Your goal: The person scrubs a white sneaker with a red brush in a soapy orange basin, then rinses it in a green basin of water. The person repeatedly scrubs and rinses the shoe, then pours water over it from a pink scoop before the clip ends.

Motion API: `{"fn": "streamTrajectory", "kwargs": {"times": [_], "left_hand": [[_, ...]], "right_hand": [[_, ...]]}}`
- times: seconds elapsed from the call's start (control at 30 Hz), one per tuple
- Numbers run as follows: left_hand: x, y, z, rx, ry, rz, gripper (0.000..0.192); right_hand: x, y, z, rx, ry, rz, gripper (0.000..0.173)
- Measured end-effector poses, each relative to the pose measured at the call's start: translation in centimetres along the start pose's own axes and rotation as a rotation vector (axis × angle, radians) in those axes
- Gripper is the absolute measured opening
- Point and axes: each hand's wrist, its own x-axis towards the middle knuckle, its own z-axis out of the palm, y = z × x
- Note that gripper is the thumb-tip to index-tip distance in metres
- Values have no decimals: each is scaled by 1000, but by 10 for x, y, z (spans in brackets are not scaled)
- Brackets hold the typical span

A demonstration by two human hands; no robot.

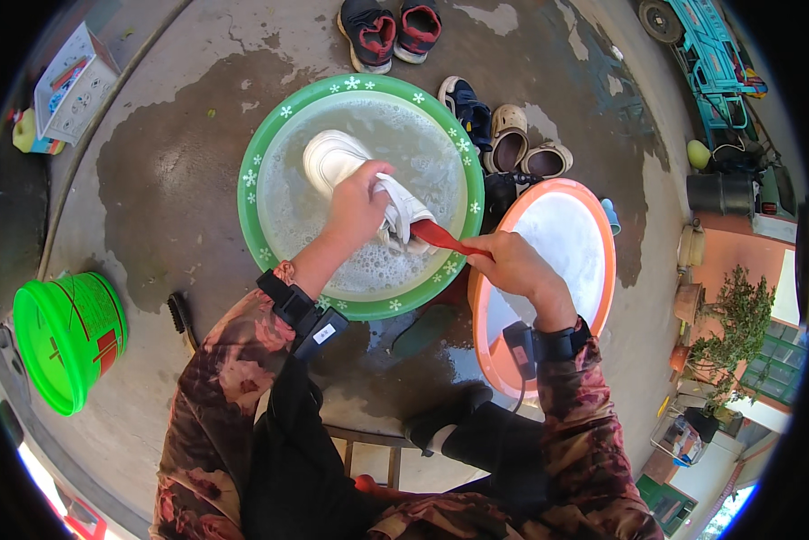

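Observation:
Over the soapy water in a green-rimmed basin (247,223) with white snowflake prints, my left hand (358,202) grips a white shoe (330,158) around its middle. The toe points up and left, and the opening faces my right hand. My right hand (512,260) holds the red handle (445,237) of a tool, probably a brush. Its far end goes into the shoe's opening, so the head is hidden. Beside the basin, an orange-rimmed tub (603,236) with a white inside leans at a tilt, partly below my right forearm.
Dark sneakers (364,34) stand beyond the basin. A navy shoe (468,111) and beige clogs (509,138) sit at its upper right. Leftward are a green bucket (53,337), a scrubbing brush (180,317) and a white basket (77,88). A hose (93,125) crosses the wet concrete floor (175,155).

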Motion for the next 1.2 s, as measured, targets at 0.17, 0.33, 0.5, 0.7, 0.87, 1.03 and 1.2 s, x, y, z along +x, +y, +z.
{"fn": "streamTrajectory", "kwargs": {"times": [0.17,0.33,0.5,0.7,0.87,1.03,1.2], "left_hand": [[9,-23,-33,54,148,-257,18],[-16,-17,-43,519,81,261,27],[-27,6,-29,794,72,380,39],[32,23,-50,414,-261,8,34],[31,20,-32,327,-208,-2,30],[19,-17,-42,350,272,-220,56],[11,-34,-36,143,203,-579,62]], "right_hand": [[11,0,29,38,58,-134,30],[40,-11,58,474,-53,-71,29],[42,-35,60,427,-8,8,30],[32,-37,33,-433,92,-201,20],[51,-25,66,-398,159,-230,22],[76,-5,96,-399,56,21,19],[112,-17,109,-460,41,46,20]]}}
